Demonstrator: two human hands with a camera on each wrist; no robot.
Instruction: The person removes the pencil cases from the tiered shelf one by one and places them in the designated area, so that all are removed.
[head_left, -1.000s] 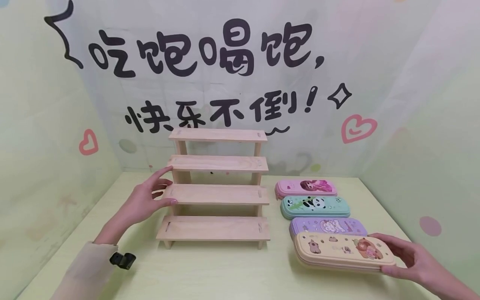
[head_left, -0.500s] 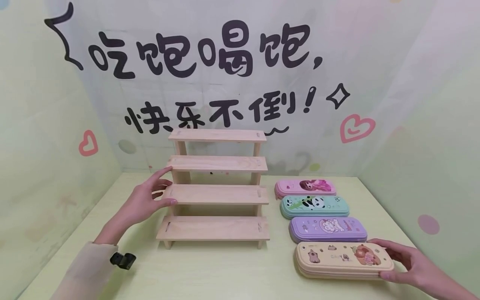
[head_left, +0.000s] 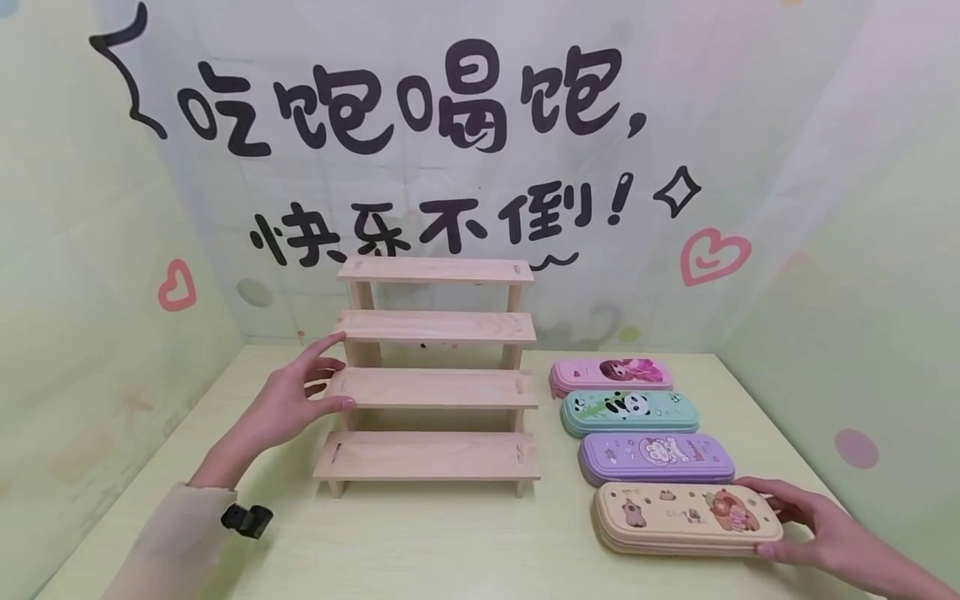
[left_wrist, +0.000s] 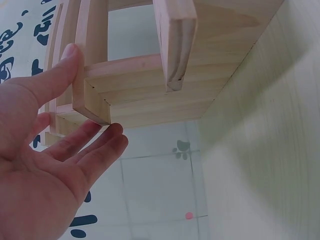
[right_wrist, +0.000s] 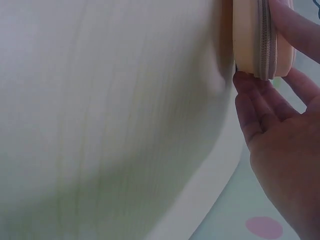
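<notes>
My left hand (head_left: 288, 404) holds the left end of a four-step wooden display stand (head_left: 431, 387), thumb on one step and fingers at the side. In the left wrist view the thumb and fingers of that hand (left_wrist: 55, 165) sit around the end of a wooden board (left_wrist: 92, 102). With my right hand (head_left: 825, 525) I grip the right end of a cream zippered pencil case (head_left: 675, 517) decorated with cartoon animals. The right wrist view has the thumb and fingers (right_wrist: 285, 110) around the end of the case, beside its zipper (right_wrist: 266, 45).
Behind the cream case lie a purple pencil case (head_left: 615, 458), a green panda one (head_left: 682, 410) and a pink one (head_left: 577, 375), in a row to the right of the stand. The pale tabletop (head_left: 420, 550) meets printed fabric walls (head_left: 825, 333) on the sides and back.
The cream pencil case has come down toward the front of the table, uncovering the purple case, and then turned slightly. My right hand moved with it; the left hand kept its place on the stand.
</notes>
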